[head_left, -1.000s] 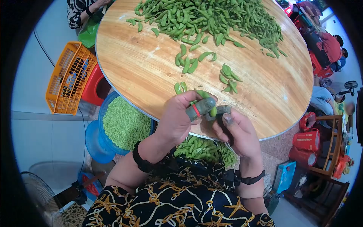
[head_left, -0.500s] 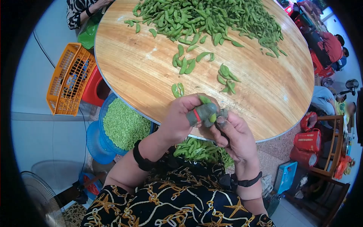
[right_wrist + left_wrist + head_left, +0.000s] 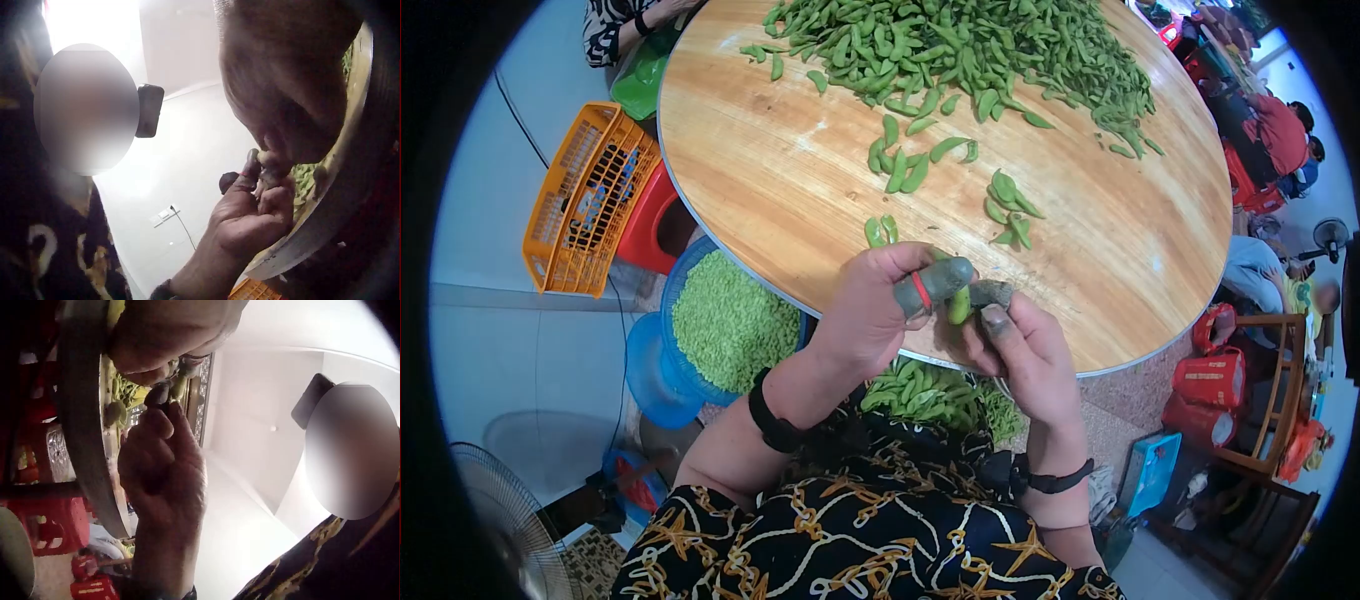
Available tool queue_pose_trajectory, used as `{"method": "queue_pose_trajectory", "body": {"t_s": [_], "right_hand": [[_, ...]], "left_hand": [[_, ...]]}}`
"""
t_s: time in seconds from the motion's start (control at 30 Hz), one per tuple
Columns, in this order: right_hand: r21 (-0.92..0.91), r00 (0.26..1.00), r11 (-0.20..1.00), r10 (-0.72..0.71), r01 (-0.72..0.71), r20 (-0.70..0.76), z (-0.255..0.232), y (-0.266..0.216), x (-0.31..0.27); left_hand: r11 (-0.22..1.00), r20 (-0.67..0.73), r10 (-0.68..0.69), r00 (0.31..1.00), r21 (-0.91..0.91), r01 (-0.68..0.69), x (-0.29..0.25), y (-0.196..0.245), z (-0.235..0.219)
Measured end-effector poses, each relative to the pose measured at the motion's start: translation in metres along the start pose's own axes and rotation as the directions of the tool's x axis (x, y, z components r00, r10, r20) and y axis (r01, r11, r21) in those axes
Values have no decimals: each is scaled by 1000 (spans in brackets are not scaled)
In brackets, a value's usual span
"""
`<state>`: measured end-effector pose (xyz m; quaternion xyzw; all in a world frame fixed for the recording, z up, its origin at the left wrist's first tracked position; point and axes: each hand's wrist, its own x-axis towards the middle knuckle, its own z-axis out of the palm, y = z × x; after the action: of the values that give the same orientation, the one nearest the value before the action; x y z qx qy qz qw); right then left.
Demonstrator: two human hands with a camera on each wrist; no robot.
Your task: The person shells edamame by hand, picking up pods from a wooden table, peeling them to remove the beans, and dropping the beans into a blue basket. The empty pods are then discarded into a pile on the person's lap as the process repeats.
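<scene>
Over the near edge of the round wooden table, my left hand holds a green edamame pod. Its thumb wears a grey cover with a red band. My right hand meets the pod's other side with curled fingers, a dark cover on one of them and its thumb darkened. The fingers hide part of the pod. Both hands come together at the pod in the wrist views. Just beyond the left hand lie two pale green pods.
A large heap of edamame pods covers the table's far side, with small clusters nearer. Left of the table stands a blue basin of shelled beans. More pods lie below the table edge. An orange crate rests on a red stool.
My right hand came in close against the pod, then drew slightly back to the right. The left hand keeps its hold on the pod.
</scene>
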<state>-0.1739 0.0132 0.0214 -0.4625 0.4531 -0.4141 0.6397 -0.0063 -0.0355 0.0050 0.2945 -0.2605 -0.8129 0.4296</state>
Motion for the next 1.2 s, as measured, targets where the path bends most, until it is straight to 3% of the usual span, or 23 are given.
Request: {"method": "queue_pose_trajectory", "body": {"t_s": [0.07, 0.3, 0.4, 0.47, 0.5, 0.57, 0.6, 0.63, 0.67, 0.7, 0.73, 0.77, 0.8, 0.83, 0.87, 0.9, 0.97, 1.0, 1.03, 1.07, 1.1, 1.13, 1.2], "right_hand": [[65, 1000, 998, -6, 4, 30, -1, 0, 1], [152, 992, 986, 57, -75, 116, -1, 4, 3], [180, 992, 980, 70, -87, 102, 0, 7, 3], [220, 992, 969, 93, -109, 84, 2, 3, 2], [259, 991, 957, 118, -132, 71, 4, 0, 2], [329, 987, 931, 143, -159, 70, 7, -4, -1], [396, 983, 900, 168, -182, 71, 7, -4, -2], [397, 983, 900, 168, -182, 70, 6, -3, -2], [402, 987, 902, 149, -159, 57, 5, 0, -1], [405, 991, 904, 128, -134, 43, 4, 0, 0], [404, 992, 906, 123, -129, 40, 3, 0, 0], [184, 996, 983, 45, -30, -80, 4, 0, 1], [-57, 983, 997, -56, 47, -177, 5, 0, 1], [-59, 982, 997, -56, 46, -179, 5, 1, 2], [-326, 947, 936, -218, 133, -238, 6, 2, 4], [-574, 889, 798, -384, 184, -248, 5, 3, 6], [-542, 899, 827, -341, 149, -273, 2, 4, 9], [-506, 908, 855, -297, 114, -296, 0, 3, 10], [-506, 908, 855, -297, 115, -296, -1, 1, 12], [-318, 939, 947, -140, 35, -315, -3, -3, 13], [-119, 954, 991, 19, -57, -300, -4, -6, 14], [-121, 954, 991, 16, -55, -300, -2, -4, 17], [-508, 868, 849, -354, 143, -348, 5, 4, 22]], "left_hand": [[999, 94, 6, 996, 32, -9, 2, -5, -14], [964, 60, 52, 997, 258, -66, -2, -4, -7], [914, 55, 148, 987, 374, -158, -1, -7, -5], [595, 175, 327, 929, 725, -346, -3, -3, -1], [595, 175, 326, 929, 726, -346, -2, -4, -3], [774, 276, 198, 941, 545, -323, 0, -7, -9], [774, 275, 197, 941, 546, -321, -1, -6, -6], [934, 212, 75, 974, 328, -143, -2, -3, 0], [996, 182, -62, 981, 75, 49, -3, -2, 4], [996, 185, -61, 981, 77, 48, 0, -7, 6], [966, 158, 100, 982, 220, -134, 4, -13, 7], [884, 152, 262, 953, 358, -301, 6, -16, 8], [885, 154, 263, 953, 356, -301, 5, -16, 9], [804, 113, 242, 964, 533, -264, 4, -13, 11], [693, 66, 229, 971, 689, -211, 4, -11, 12], [694, 67, 229, 971, 689, -212, 4, -10, 11], [635, 97, 226, 969, 740, -222, 6, -9, 10], [635, 98, 227, 969, 740, -223, 7, -11, 7], [840, 64, 163, 985, 514, -172, 9, -16, 3], [965, 52, 90, 995, 241, -100, 10, -19, 1], [965, 54, 92, 994, 241, -102, 10, -16, 5], [989, -37, 45, 998, 139, -40, 10, -12, 11], [999, -121, -8, 993, 31, 12, 11, -14, 19]]}}
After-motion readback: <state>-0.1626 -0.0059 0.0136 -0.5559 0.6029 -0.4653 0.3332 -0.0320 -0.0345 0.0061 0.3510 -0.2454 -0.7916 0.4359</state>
